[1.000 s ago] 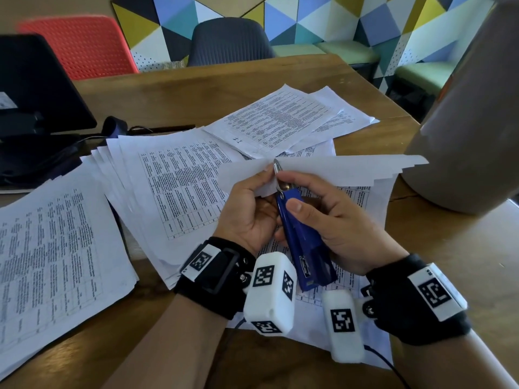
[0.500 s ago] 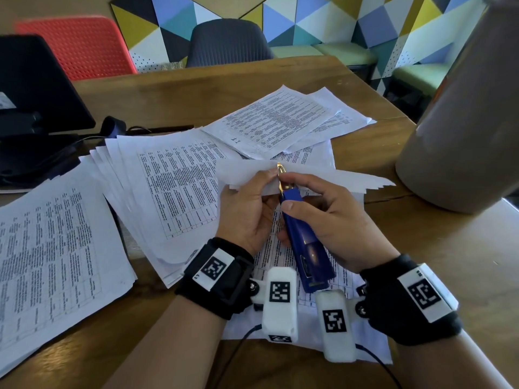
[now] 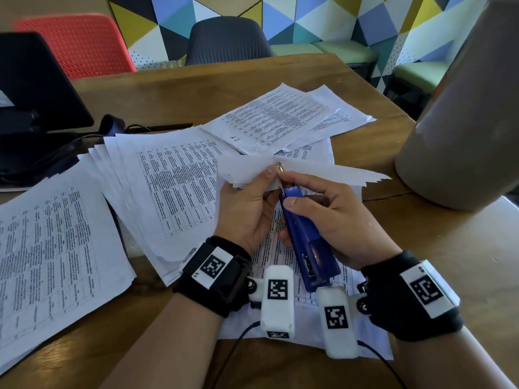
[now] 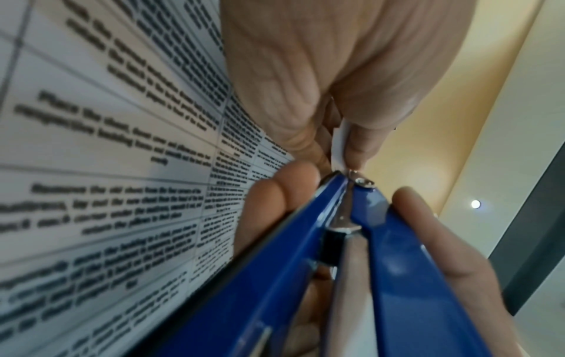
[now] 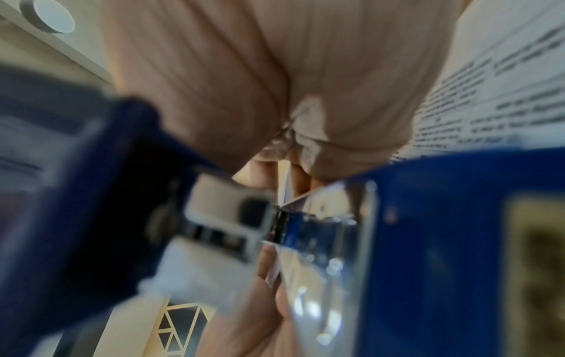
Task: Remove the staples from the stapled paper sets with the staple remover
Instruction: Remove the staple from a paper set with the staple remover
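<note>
Head view, left hand [image 3: 247, 211] fingers pinching the lifted paper set [image 3: 306, 172] corner, right hand [image 3: 334, 220] wrapped round the blue staple remover [image 3: 304, 237], metal tip right at the left fingertips, left wrist view, tip [image 4: 360, 181] touching the pinched corner, right wrist view, blurry blue body [image 5: 428, 241] filling the palm

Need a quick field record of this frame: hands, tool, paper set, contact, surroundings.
left hand: pinches the corner of the white stapled paper set, lifted off the table
right hand: grips the blue metal staple remover
tool tip: metal tip at the pinched corner, beside the left thumb
staple: too small to tell
table: brown wooden table with loose printed sheets spread under and around the hands
other: grey cylinder at the right
</note>
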A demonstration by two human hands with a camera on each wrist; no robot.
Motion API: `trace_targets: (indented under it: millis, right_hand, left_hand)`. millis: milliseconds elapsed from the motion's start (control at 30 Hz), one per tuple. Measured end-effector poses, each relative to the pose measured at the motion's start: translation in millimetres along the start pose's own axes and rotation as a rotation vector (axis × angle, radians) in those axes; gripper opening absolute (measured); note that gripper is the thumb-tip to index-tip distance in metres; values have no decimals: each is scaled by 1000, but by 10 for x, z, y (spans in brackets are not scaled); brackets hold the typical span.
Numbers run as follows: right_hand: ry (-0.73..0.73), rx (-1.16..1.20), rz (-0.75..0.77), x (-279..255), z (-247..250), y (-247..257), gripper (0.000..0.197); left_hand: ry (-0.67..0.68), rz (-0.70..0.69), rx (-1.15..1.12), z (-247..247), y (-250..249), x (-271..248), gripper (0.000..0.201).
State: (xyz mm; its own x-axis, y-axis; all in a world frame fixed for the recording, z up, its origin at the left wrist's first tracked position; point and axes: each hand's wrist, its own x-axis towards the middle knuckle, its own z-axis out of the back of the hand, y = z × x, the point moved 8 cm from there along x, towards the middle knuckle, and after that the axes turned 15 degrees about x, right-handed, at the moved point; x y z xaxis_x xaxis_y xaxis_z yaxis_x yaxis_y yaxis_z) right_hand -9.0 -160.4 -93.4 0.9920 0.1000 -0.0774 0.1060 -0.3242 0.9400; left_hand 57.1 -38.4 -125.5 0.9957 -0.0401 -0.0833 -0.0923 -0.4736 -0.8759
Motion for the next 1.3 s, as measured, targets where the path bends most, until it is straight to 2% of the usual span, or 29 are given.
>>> trace_targets:
  millis: [433, 533, 633, 800, 933, 1100, 1300]
  right_hand:
    - [-13, -68, 25, 15, 9, -2, 43]
    - [-14, -100, 38, 24, 2, 6, 43]
    - [-5, -147, 50, 13, -16, 35, 41]
    - [-3, -175, 54, 13, -10, 40, 39]
    - [-83, -236, 66, 32, 78, 23, 45]
    - [-130, -393, 162, 19, 87, 90, 23]
    - [-143, -487, 179, 6, 105, 130, 28]
  left_hand:
    - [-95, -23, 8, 53, 14, -10, 15]
    - [-104, -20, 35, 32, 13, -35, 10]
    - [-104, -20, 33, 20, 18, -36, 23]
    - [-116, -20, 49, 18, 20, -54, 9]
    - [-145, -45, 84, 9, -4, -76, 13]
    - [-190, -96, 110, -1, -22, -99, 12]
    - [-194, -94, 155, -16, -20, -130, 12]
